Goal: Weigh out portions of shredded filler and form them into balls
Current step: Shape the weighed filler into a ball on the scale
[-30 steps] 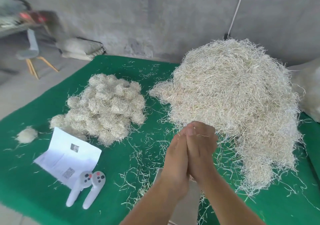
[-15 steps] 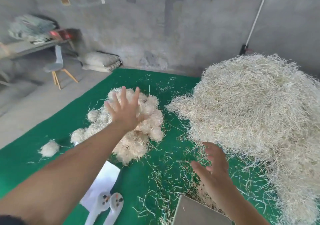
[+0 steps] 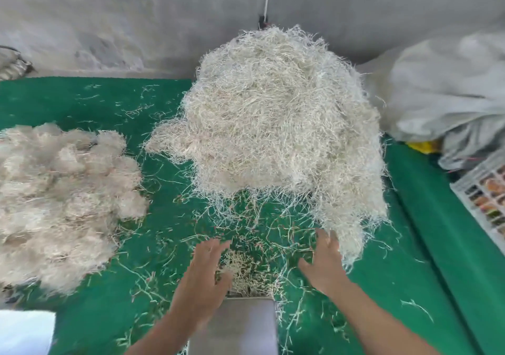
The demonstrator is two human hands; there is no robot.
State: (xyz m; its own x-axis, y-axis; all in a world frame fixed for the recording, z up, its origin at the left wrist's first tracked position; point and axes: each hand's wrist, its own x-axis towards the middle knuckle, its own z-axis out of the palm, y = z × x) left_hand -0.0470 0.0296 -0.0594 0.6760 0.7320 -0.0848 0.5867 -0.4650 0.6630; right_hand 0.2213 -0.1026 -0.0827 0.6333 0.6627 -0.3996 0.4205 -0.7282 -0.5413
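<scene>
Green matting covers the worktop. Landmark for all positions: steel scale pan, at bottom centre of the view.

1. Loose filler heap: large pale shredded mound, beyond the scale pan and slightly right of it. Its lower right flap hangs down toward the pan's right side.
2. Small filler clump: lies just beyond the pan's far edge, between the two hands. Whether it touches the pan edge: cannot tell.
3. Formed balls: pile of rounded wads, well left of the scale pan, apart from the loose heap. Blurred; count not readable.
4. Stray strands: scattered over the matting around the pan, esp. between pan and heap.
5. Left hand: just beyond the pan's left corner, palm down, fingers extended and relaxed, gripping nothing. Fingertips sit at the left edge of the small clump.
6. Right hand: beyond and right of the pan, palm down, fingers spread, gripping nothing. Fingertips reach the hanging flap of the heap; contact approx., blurred.
7. White sheet: left of the pan, at the frame's lower left corner.
8. Grey sack: far right of the pan, past the heap.
9. White crate: right of the pan, at the frame edge, off the matting.
</scene>
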